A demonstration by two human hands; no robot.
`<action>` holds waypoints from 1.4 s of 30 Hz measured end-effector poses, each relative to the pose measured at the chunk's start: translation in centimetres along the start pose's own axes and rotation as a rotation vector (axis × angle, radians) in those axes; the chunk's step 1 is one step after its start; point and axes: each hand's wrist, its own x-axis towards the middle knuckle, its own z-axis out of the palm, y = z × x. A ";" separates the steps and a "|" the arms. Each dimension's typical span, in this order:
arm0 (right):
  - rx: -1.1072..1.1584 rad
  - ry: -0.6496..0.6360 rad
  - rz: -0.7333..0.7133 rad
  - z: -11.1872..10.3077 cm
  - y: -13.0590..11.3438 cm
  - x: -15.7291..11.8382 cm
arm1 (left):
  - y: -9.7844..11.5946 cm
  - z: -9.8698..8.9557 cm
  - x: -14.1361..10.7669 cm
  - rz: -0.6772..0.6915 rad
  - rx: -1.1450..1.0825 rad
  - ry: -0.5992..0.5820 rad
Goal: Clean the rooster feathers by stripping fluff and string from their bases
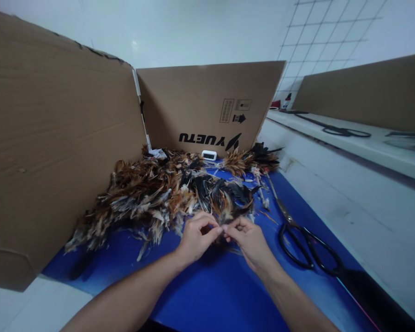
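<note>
My left hand [199,234] and my right hand [244,236] meet fingertip to fingertip at the near edge of the feather pile. Both are closed in a pinch on a small brown and black feather [227,210], whose fluffy end points away from me. The quill ends are hidden behind my fingers, so I cannot tell whether it is one feather or a few. A large heap of loose brown, black and whitish feathers [152,184] spreads beyond and to the left of my hands.
Black-handled scissors [297,244] lie to the right on the blue surface [214,286]. Cardboard panels [62,129] stand at the left and back. A small white digital device [209,155] sits behind the feathers. A white ledge [366,138] on the right carries another pair of scissors [346,132].
</note>
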 end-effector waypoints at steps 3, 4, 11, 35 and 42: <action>0.046 -0.026 0.034 0.1 -0.4 -0.2 | 0.3 -0.2 0.0 0.177 0.071 0.002; 0.058 -0.036 0.041 0.2 -0.5 -0.3 | 0.3 -0.2 0.0 0.225 0.084 -0.007; 0.100 -0.083 0.078 0.2 -1.1 -0.7 | 0.1 -0.5 -0.2 0.363 0.155 -0.065; -0.115 -0.158 0.056 -0.8 -2.6 -0.8 | 0.5 -0.4 -0.3 0.148 0.069 -0.181; -0.187 -0.120 -0.004 -0.8 -2.4 -0.7 | -0.1 0.0 -0.4 -0.055 -0.087 -0.159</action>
